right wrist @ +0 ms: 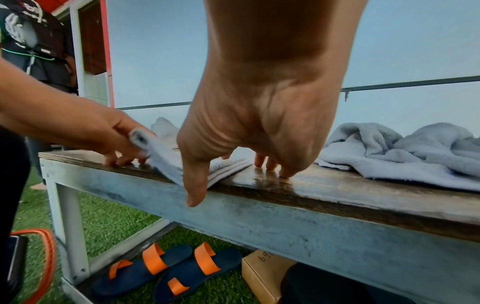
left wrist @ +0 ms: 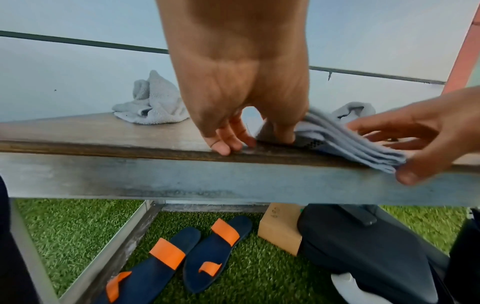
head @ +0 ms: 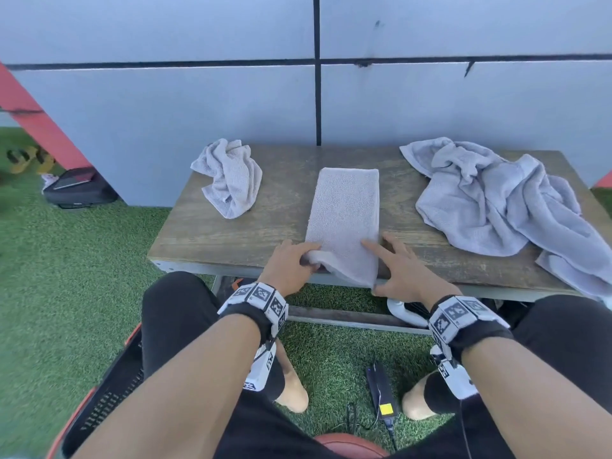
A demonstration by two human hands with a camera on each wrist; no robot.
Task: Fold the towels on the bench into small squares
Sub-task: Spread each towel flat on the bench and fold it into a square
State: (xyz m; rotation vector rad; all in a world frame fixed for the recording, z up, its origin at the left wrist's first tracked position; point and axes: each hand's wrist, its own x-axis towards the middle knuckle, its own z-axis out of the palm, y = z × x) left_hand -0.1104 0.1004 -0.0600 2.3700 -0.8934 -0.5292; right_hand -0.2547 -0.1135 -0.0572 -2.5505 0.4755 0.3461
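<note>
Head view: folded towel [head: 344, 213] between hands.

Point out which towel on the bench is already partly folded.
The middle towel, a flat, narrow strip with both hands at its near end; the left towel and right towel lie crumpled.

Both forearms stretched forward, wrists banded with marker cuffs. Left hand [head: 287, 264] palm down, thumb and forefinger pinching the near left corner of the folded towel [head: 344, 213], other fingertips set on the bench [head: 231, 233]. Right hand [head: 402, 271] spread flat, forefinger on the cloth, thumb seemingly tucked under the near right corner, outer fingers touching wood.
</note>
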